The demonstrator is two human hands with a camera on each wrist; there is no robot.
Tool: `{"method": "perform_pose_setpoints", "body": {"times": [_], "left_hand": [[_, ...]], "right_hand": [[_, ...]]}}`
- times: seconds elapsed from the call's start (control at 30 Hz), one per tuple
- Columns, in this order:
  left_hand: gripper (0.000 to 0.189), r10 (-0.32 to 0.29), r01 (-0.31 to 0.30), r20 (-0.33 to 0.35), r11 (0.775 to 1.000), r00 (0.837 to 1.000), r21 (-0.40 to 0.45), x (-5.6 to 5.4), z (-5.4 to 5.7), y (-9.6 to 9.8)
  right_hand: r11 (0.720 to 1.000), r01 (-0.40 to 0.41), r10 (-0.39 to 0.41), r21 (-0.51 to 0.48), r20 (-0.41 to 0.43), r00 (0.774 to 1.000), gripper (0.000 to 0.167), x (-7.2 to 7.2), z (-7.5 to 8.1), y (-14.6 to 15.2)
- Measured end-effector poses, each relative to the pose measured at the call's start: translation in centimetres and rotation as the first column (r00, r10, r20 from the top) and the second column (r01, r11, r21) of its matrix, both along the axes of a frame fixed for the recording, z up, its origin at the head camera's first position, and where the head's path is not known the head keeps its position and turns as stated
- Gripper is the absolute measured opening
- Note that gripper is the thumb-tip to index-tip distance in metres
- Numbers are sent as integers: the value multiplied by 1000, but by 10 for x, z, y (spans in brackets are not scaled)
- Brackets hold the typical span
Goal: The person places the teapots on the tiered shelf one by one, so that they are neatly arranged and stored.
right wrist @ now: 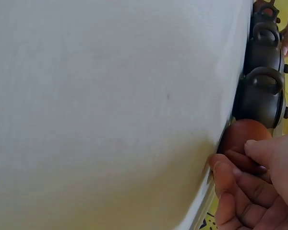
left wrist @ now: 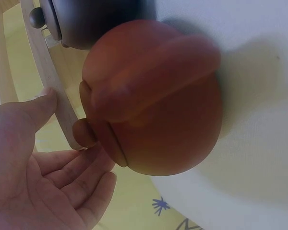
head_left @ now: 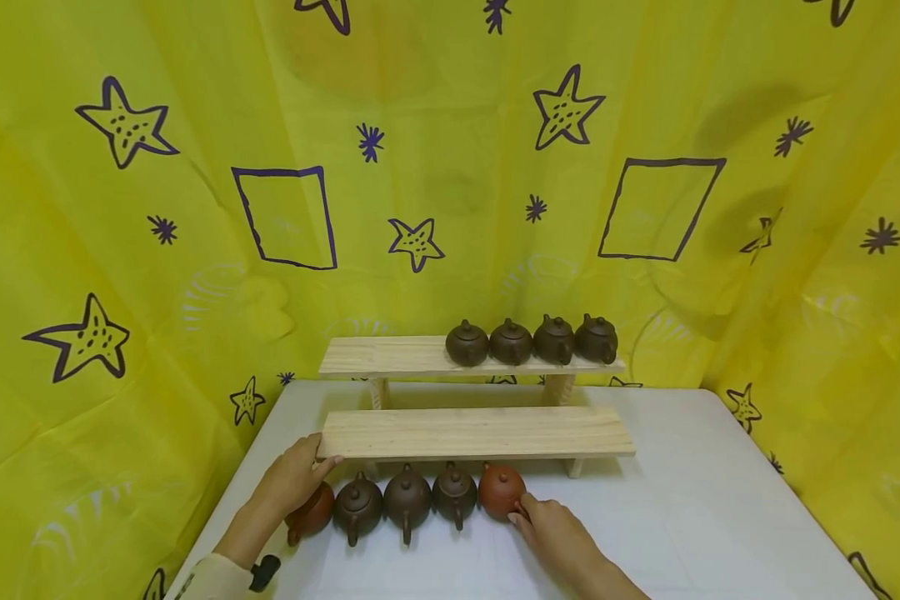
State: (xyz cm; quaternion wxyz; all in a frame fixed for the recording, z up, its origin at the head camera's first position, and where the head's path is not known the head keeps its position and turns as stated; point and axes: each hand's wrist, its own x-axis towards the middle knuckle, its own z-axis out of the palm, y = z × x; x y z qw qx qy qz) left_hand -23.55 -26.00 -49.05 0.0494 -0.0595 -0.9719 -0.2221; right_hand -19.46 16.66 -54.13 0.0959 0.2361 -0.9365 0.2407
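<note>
My left hand (head_left: 292,477) grips the left end of the lower wooden shelf (head_left: 472,433), thumb at the front edge and fingers round the end. Just below that hand a reddish-brown teapot (head_left: 315,510) stands on the table, partly covered by the hand in the head view; its handle and lid knob show in the left wrist view. At the right end of the front row, my right hand (head_left: 558,533) pinches the handle of an orange-red teapot (head_left: 502,490). Between the two lie dark brown teapots, including one (head_left: 408,498) in the middle, all with handles toward me.
An upper wooden shelf (head_left: 390,355) stands behind the lower one, bearing several dark teapots (head_left: 511,342) on its right half. The white table (head_left: 690,500) extends to the right. A yellow curtain (head_left: 450,167) with star drawings hangs behind and at both sides.
</note>
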Motion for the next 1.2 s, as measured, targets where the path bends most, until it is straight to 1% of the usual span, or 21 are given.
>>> {"method": "perform_pose_setpoints", "body": {"times": [0.13,0.27,0.4,0.5,0.7,0.83,1.0,1.07,1.2], "left_hand": [[59,-7,7,-5,1000,1000,2,0,1,1],[59,-6,6,-7,1000,1000,-5,1,1,0],[59,-5,5,-5,1000,1000,-10,1,1,0],[60,-6,6,-1,1000,1000,-10,1,2,1],[59,-3,4,9,1000,1000,-14,0,2,1],[59,-1,1,14,1000,1000,-17,0,2,0],[59,6,-5,21,1000,1000,-15,1,3,1],[58,6,-5,19,1000,1000,-15,0,3,1],[55,6,-6,9,1000,1000,-23,0,3,0]], "right_hand": [[999,-23,24,-28,36,999,17,4,0,-1],[999,-11,15,-47,78,997,17,7,0,-2],[999,1,2,-48,71,997,17,8,1,-4],[999,3,0,-52,51,999,17,9,0,-4],[998,2,0,-66,26,1000,15,16,-1,-4],[997,-1,2,-76,10,1000,17,21,-1,-2],[995,-13,18,-95,57,998,17,28,7,0],[994,-18,24,-109,61,998,17,29,12,0],[991,-34,32,-130,-16,999,19,30,25,-3]]}}
